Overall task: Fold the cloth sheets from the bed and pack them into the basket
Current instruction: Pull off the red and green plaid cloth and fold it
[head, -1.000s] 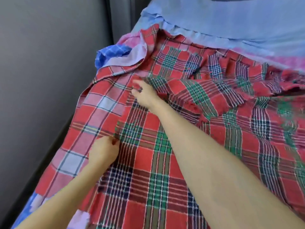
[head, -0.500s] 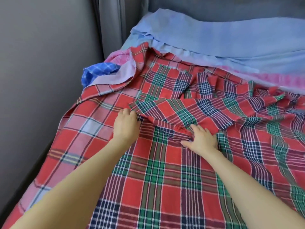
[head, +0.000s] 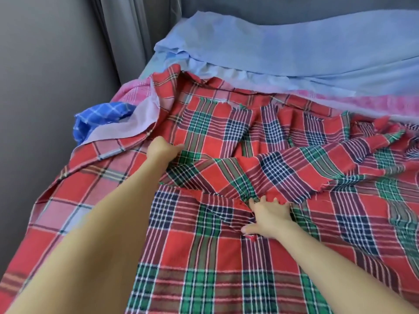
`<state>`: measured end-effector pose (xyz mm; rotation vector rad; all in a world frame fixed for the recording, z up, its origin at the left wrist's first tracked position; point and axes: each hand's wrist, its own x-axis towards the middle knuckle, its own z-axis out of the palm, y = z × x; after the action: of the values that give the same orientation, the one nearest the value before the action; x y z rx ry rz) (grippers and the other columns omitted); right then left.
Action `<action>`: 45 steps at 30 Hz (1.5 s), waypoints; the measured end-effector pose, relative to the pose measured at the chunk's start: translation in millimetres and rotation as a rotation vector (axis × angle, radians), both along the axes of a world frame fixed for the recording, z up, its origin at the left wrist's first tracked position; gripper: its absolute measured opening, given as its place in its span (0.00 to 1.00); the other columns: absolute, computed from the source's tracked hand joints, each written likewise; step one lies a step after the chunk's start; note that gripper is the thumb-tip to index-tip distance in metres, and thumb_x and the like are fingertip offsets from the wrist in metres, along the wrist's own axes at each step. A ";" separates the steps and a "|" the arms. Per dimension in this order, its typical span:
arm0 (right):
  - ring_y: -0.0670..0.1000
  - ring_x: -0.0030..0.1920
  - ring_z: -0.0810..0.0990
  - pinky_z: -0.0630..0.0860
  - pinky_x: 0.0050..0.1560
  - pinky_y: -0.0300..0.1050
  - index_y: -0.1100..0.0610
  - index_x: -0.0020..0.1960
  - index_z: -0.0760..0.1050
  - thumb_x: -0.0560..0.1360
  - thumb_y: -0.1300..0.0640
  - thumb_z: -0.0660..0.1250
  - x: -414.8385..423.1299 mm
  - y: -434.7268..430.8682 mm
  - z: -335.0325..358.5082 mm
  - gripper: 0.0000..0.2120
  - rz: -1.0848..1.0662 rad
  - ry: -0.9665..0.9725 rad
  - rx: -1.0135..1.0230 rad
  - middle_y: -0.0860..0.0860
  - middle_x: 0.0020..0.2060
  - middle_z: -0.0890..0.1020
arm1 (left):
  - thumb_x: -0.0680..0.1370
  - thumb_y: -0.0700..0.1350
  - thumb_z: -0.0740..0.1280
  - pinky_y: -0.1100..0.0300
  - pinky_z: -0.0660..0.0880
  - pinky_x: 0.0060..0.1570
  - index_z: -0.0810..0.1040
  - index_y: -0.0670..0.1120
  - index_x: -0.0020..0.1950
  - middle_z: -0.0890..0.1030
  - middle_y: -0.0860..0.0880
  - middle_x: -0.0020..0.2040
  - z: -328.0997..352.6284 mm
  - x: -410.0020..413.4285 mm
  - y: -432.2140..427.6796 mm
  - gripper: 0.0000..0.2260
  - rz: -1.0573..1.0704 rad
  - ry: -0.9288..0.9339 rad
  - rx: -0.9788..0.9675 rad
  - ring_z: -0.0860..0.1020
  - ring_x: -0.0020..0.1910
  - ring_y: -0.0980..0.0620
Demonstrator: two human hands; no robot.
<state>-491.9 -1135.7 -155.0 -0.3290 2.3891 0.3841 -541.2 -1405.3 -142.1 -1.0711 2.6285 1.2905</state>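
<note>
Pressing flat on the red plaid sheet (head: 204,257), the right hand (head: 268,217) lies with fingers spread and straight, the thumb stuck out toward 9 o'clock; it holds nothing, only weighing the cloth down just below a frayed edge. That frayed edge belongs to a folded-over flap of the same sheet, which runs from the hand's fingertips out toward 2 o'clock in a rumpled band.

The left hand (head: 162,150) sits farther up, toward 11 o'clock from the right one, with the fingers curled round the corner of the flap, gripping the cloth where the fold begins. The two hands are well apart, with the slanted fold lying between them.

The plaid sheet covers most of the bed, lying smooth at 6 o'clock and bunched toward 1 and 3 o'clock. Its left edge hangs over the side of the bed at 8 o'clock, just beside a grey wall (head: 45,87), so there is little room on that side. At 10 o'clock a blue checked cloth (head: 99,118) pokes out at the bed's edge, touching a pale lilac cloth (head: 140,123) that slips under the plaid. A pink cloth (head: 362,105) shows beyond the plaid's far edge at 1 o'clock, and a light blue sheet (head: 294,48) lies heaped across 12 o'clock against a grey headboard (head: 294,7).
</note>
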 end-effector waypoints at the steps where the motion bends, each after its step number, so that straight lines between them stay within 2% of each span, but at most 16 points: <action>1: 0.66 0.74 0.54 0.52 0.70 0.70 0.51 0.78 0.47 0.70 0.32 0.64 0.6 -1.2 -0.5 0.46 -0.005 0.007 0.003 0.60 0.76 0.51 | 0.70 0.49 0.75 0.47 0.79 0.49 0.80 0.39 0.48 0.83 0.40 0.45 1.2 -1.9 2.1 0.15 0.016 0.044 0.050 0.82 0.45 0.41; 6: 0.66 0.75 0.51 0.49 0.71 0.69 0.50 0.78 0.47 0.71 0.33 0.63 13.4 -3.6 -1.4 0.44 -0.067 0.093 -0.020 0.58 0.77 0.50 | 0.74 0.44 0.71 0.59 0.73 0.48 0.81 0.43 0.52 0.79 0.50 0.45 41.3 23.7 30.9 0.09 -0.085 0.289 0.000 0.77 0.44 0.51; 9: 0.62 0.76 0.51 0.47 0.71 0.68 0.46 0.76 0.54 0.73 0.34 0.62 29.9 0.7 2.8 0.37 -0.123 0.195 -0.123 0.54 0.77 0.52 | 0.74 0.42 0.71 0.62 0.69 0.45 0.78 0.46 0.44 0.78 0.50 0.44 67.3 63.9 51.6 0.03 -0.237 0.366 -0.004 0.75 0.43 0.52; 13: 0.55 0.66 0.72 0.54 0.72 0.40 0.54 0.57 0.80 0.77 0.53 0.65 85.0 11.9 10.0 0.12 -0.419 0.555 -0.803 0.51 0.62 0.78 | 0.71 0.35 0.71 0.65 0.66 0.47 0.73 0.47 0.37 0.80 0.49 0.46 91.6 135.6 77.3 0.10 -0.517 0.424 -0.056 0.76 0.49 0.53; 16: 0.56 0.54 0.79 0.69 0.62 0.48 0.57 0.51 0.81 0.76 0.55 0.67 133.7 24.1 32.3 0.08 -0.413 0.680 -0.852 0.51 0.52 0.83 | 0.68 0.32 0.70 0.68 0.66 0.55 0.75 0.44 0.37 0.80 0.50 0.50 90.8 178.0 89.7 0.08 -0.739 0.421 -0.128 0.76 0.60 0.53; 18: 0.55 0.53 0.79 0.73 0.54 0.48 0.59 0.47 0.81 0.75 0.57 0.69 166.3 42.7 53.9 0.05 -0.341 0.648 -0.941 0.51 0.51 0.83 | 0.65 0.34 0.68 0.56 0.69 0.65 0.75 0.44 0.34 0.81 0.52 0.42 86.3 202.8 95.0 0.05 -0.988 0.504 -0.282 0.80 0.56 0.47; 21: 0.47 0.56 0.78 0.73 0.62 0.48 0.59 0.44 0.82 0.70 0.61 0.70 212.4 86.5 81.8 0.05 -0.085 0.506 -1.035 0.47 0.51 0.82 | 0.60 0.36 0.67 0.42 0.71 0.62 0.72 0.48 0.30 0.81 0.56 0.37 79.3 239.2 103.9 0.07 -1.308 0.541 -0.631 0.78 0.59 0.45; 23: 0.41 0.59 0.73 0.65 0.69 0.45 0.56 0.49 0.83 0.68 0.60 0.68 243.4 114.1 99.5 0.11 0.118 0.338 -0.921 0.44 0.55 0.81 | 0.58 0.37 0.70 0.39 0.68 0.64 0.72 0.52 0.30 0.81 0.59 0.40 76.3 268.1 112.5 0.11 -1.426 0.483 -0.751 0.75 0.64 0.47; 26: 0.39 0.68 0.65 0.37 0.66 0.23 0.48 0.65 0.75 0.76 0.58 0.64 283.7 152.9 101.3 0.18 0.219 0.083 -0.723 0.40 0.64 0.74 | 0.56 0.39 0.68 0.38 0.63 0.67 0.75 0.52 0.31 0.82 0.59 0.42 68.2 308.7 128.5 0.09 -1.587 0.245 -0.848 0.75 0.64 0.48; 28: 0.48 0.73 0.62 0.46 0.72 0.29 0.46 0.68 0.71 0.78 0.56 0.63 303.5 170.5 92.0 0.19 0.133 -0.013 -0.622 0.44 0.67 0.73 | 0.64 0.41 0.65 0.45 0.57 0.71 0.80 0.50 0.40 0.82 0.55 0.46 60.7 334.4 142.9 0.08 -1.649 -0.059 -0.896 0.74 0.63 0.48; 30: 0.50 0.72 0.64 0.60 0.70 0.42 0.45 0.69 0.69 0.78 0.54 0.62 314.5 175.2 84.7 0.20 0.042 -0.017 -0.571 0.46 0.68 0.73 | 0.70 0.43 0.62 0.54 0.65 0.63 0.81 0.49 0.47 0.81 0.52 0.47 58.0 349.2 155.2 0.11 -1.488 -0.260 -0.864 0.75 0.57 0.48; 32: 0.49 0.67 0.70 0.67 0.66 0.43 0.47 0.68 0.71 0.78 0.54 0.62 318.0 175.9 80.8 0.18 0.007 0.030 -0.564 0.45 0.65 0.75 | 0.70 0.43 0.62 0.57 0.74 0.49 0.81 0.47 0.47 0.82 0.50 0.43 63.8 349.6 167.1 0.10 -1.139 -0.332 -0.708 0.78 0.49 0.46; 36: 0.48 0.57 0.76 0.71 0.51 0.43 0.47 0.60 0.75 0.77 0.55 0.62 319.8 168.7 75.6 0.12 0.049 0.072 -0.591 0.43 0.57 0.79 | 0.69 0.41 0.63 0.61 0.66 0.25 0.74 0.40 0.36 0.75 0.46 0.30 69.8 318.5 178.5 0.05 -0.401 -0.132 -0.305 0.74 0.30 0.46; 38: 0.47 0.57 0.75 0.69 0.51 0.42 0.45 0.62 0.73 0.76 0.51 0.63 323.9 166.1 70.4 0.14 0.081 0.105 -0.603 0.42 0.57 0.79 | 0.73 0.45 0.65 0.59 0.63 0.27 0.74 0.38 0.44 0.73 0.45 0.34 62.7 301.1 178.1 0.09 -0.260 -0.065 -0.301 0.71 0.32 0.46; 42: 0.50 0.63 0.71 0.67 0.64 0.47 0.49 0.68 0.68 0.73 0.44 0.67 333.1 164.5 53.6 0.26 0.172 0.119 -0.548 0.45 0.64 0.74 | 0.74 0.52 0.70 0.58 0.71 0.36 0.73 0.36 0.58 0.79 0.42 0.48 43.1 280.0 176.5 0.22 -0.159 -0.145 -0.025 0.79 0.45 0.43; 45: 0.50 0.61 0.71 0.68 0.63 0.47 0.51 0.65 0.70 0.73 0.47 0.67 342.6 167.9 39.5 0.22 0.199 0.167 -0.575 0.45 0.61 0.74 | 0.73 0.45 0.71 0.65 0.69 0.23 0.77 0.40 0.42 0.79 0.45 0.34 37.1 281.3 186.2 0.08 -0.112 -0.091 0.094 0.75 0.26 0.52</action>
<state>-149.2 -967.7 -115.5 -0.8245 2.6027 -0.2111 -259.9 -1219.1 -105.0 -0.9315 2.4963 1.2957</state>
